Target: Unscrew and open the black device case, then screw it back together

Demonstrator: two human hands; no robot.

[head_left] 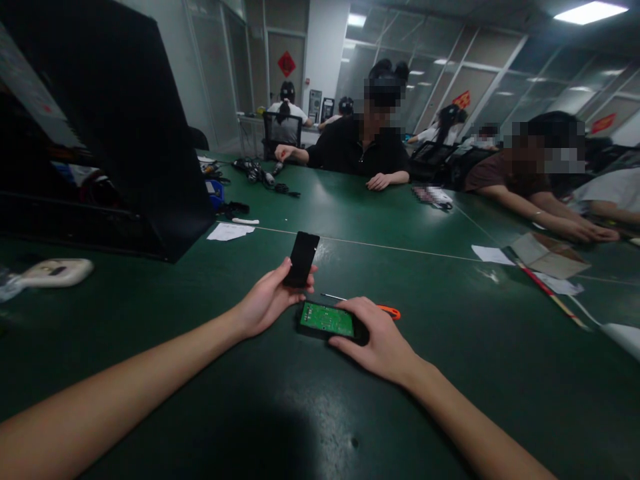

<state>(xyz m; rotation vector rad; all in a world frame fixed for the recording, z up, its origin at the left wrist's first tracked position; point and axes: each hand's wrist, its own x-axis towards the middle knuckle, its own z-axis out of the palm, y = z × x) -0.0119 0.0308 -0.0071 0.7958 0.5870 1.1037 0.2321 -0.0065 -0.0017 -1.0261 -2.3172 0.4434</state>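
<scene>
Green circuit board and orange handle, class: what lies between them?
In the head view, the black case's end and the right hand gripping it lie between the circuit board and the orange handle.

The left forearm (135,377), at lower left, is bare to the frame's edge; the right forearm (467,410), at lower right, likewise; both taper to slim wrists (236,325); the left hand (265,300) and right hand (380,340), near the centre, are bare too.

Extends both bare forearms (165,360) inward. Holds left hand (266,298) with thumb (281,271) uppermost, gripping; holds right hand (383,333) palm down, clasping between thumb and fingers (358,306).
</scene>
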